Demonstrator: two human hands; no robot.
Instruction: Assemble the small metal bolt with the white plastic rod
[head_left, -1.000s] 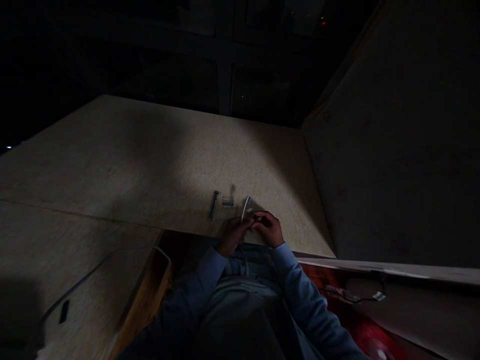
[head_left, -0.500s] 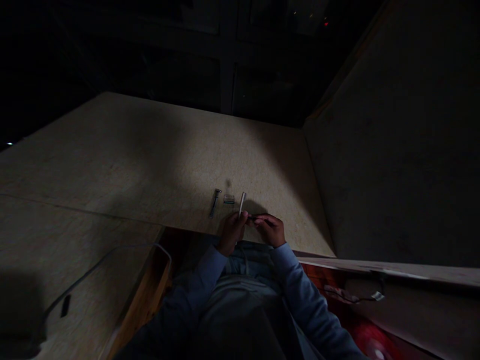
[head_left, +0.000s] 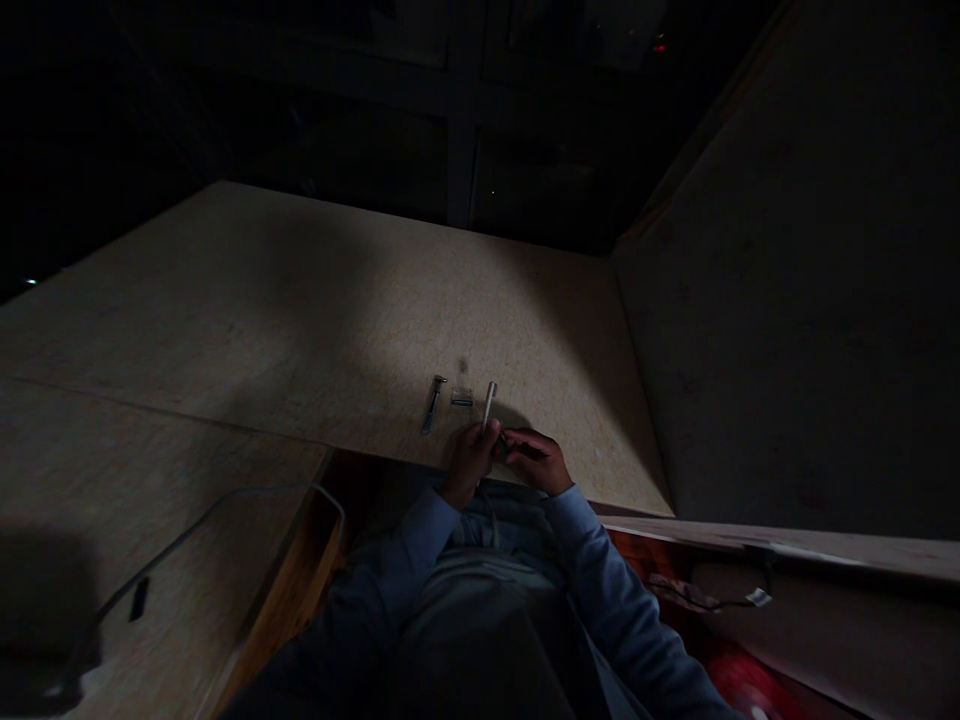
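In the dim light my left hand is closed around the lower part of a slim pale rod, whose upper end sticks up past the thumb. My right hand, close beside it, has its fingers drawn together on a small dark piece; its kind is too dark to make out. Just beyond my left hand lies a small clear case with a dark strip along it. Left of the case a dark, slim razor rests on the table, its head pointing away from me.
The pale table runs to a dark window at the back and a wall panel on the right. A grey cable crosses the left part, near a small black object. Below right, a red item shows.
My right fingers have shifted and opened slightly around the dark piece, which shows more now. The rod has tilted a little in my left hand. The view has shifted slightly.
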